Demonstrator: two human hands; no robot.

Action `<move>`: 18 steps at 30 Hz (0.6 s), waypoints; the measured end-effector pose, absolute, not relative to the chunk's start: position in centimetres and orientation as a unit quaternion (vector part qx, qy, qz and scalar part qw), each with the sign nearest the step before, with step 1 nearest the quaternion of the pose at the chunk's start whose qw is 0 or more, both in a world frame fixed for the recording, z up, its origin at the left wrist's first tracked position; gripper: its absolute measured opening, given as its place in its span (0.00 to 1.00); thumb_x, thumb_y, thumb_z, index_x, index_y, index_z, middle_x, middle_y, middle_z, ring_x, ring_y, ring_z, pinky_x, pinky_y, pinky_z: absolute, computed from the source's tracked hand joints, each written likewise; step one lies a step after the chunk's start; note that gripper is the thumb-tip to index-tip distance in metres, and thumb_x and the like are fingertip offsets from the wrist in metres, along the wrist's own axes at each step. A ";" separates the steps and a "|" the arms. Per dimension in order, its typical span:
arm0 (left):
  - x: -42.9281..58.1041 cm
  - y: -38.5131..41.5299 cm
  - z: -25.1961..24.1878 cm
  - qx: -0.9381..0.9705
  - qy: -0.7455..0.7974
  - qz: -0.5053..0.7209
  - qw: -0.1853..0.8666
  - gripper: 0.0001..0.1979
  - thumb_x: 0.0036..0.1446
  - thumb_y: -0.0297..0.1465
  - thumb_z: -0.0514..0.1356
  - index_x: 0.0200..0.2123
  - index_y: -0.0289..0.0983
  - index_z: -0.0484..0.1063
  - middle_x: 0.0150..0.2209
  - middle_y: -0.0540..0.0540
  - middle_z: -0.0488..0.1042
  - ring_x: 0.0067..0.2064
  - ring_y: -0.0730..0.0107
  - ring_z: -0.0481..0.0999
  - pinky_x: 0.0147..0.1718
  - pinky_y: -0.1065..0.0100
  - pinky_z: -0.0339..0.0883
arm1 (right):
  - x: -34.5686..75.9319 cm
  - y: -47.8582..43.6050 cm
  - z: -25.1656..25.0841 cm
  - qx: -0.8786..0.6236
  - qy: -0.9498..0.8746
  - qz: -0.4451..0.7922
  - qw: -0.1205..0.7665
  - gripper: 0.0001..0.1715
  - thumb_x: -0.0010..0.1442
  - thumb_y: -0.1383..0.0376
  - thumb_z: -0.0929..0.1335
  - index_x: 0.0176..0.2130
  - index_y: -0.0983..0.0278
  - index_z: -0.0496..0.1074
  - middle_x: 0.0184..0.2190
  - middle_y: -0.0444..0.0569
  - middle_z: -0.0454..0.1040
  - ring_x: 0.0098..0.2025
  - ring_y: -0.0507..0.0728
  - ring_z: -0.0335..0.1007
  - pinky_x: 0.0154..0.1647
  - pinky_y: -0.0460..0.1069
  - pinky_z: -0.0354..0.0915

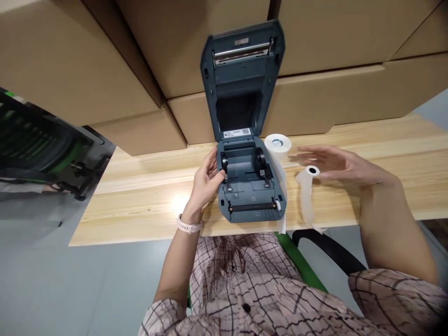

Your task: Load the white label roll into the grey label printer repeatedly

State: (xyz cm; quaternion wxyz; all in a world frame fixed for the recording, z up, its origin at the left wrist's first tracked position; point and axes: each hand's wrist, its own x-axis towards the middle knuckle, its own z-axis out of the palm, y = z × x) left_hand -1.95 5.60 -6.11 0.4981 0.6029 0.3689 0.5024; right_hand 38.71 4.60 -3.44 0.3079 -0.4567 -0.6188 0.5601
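Observation:
A dark blue-grey label printer [245, 177] stands on the table with its lid [241, 79] raised, and its roll bay holds no roll. My left hand [207, 179] grips the printer's left side, thumb over the top edge and fingers down along the wall. Against the printer's right side stands a large white label roll [278, 143], its loose strip running forward past the table edge. A thinner roll of white paper [306, 191] with a dark core stands farther right, its tail hanging over the edge. Just beside it my right hand [336, 163] is open, fingers stretched leftward, slightly blurred.
Large cardboard boxes [217, 46] line the back of the wooden table [140, 205] and rise close behind the printer lid. A black chair armrest [329, 249] lies below the front edge at right. A green-and-black chair [38, 144] stands on the floor to the left.

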 end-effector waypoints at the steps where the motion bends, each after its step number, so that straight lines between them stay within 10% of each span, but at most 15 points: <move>1: -1.9 5.6 -6.0 0.602 0.367 0.501 0.501 0.36 0.64 0.35 0.66 0.73 0.43 0.60 0.75 0.36 0.62 0.75 0.49 0.64 0.75 0.43 0.58 | 38.9 5.0 -3.2 -0.459 -0.615 0.546 0.336 0.36 0.61 0.62 0.78 0.65 0.44 0.71 0.75 0.54 0.63 0.73 0.62 0.65 0.71 0.59 0.63; 8: -1.9 5.4 -5.3 0.605 0.358 0.492 0.514 0.38 0.64 0.33 0.64 0.75 0.46 0.57 0.77 0.39 0.59 0.77 0.50 0.61 0.75 0.44 0.56 | 35.3 10.9 -2.9 -0.459 -0.656 0.538 0.262 0.53 0.50 0.63 0.81 0.70 0.53 0.65 0.76 0.58 0.60 0.74 0.65 0.62 0.71 0.60 0.64; 18: -2.2 5.7 -5.9 0.567 0.366 0.502 0.541 0.42 0.61 0.33 0.68 0.75 0.45 0.57 0.75 0.36 0.63 0.76 0.47 0.64 0.74 0.41 0.57 | 33.4 12.3 -3.4 -0.438 -0.584 0.609 0.309 0.40 0.38 0.54 0.86 0.49 0.60 0.78 0.45 0.53 0.85 0.47 0.63 0.78 0.51 0.57 0.74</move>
